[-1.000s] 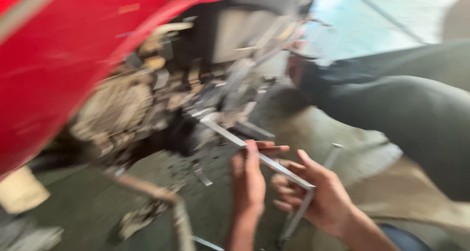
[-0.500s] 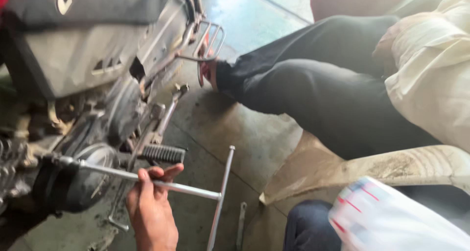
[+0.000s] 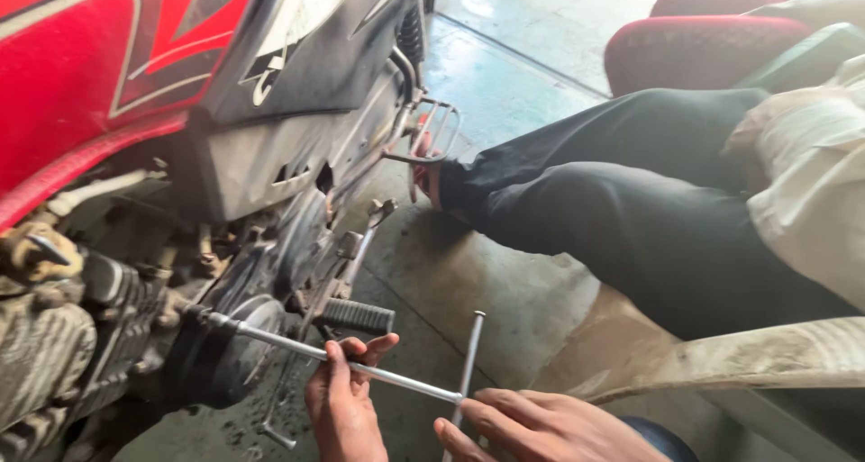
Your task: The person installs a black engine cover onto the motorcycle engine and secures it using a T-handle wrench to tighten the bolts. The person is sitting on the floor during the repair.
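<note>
At the 6 o'clock edge of the head view, a long silver steel T-handled socket wrench (image 3: pixel 347 366) is gripped around its shaft by the left hand (image 3: pixel 344 406), fingers curled over it. From that hand the shaft is seen running toward 10 o'clock into the black round engine cover (image 3: pixel 214 358) of the red motorcycle (image 3: pixel 108 75). The crossbar at 3 o'clock is touched by the right hand (image 3: pixel 541 429), fingers loosely extended beside it. No containers are seen.
</note>
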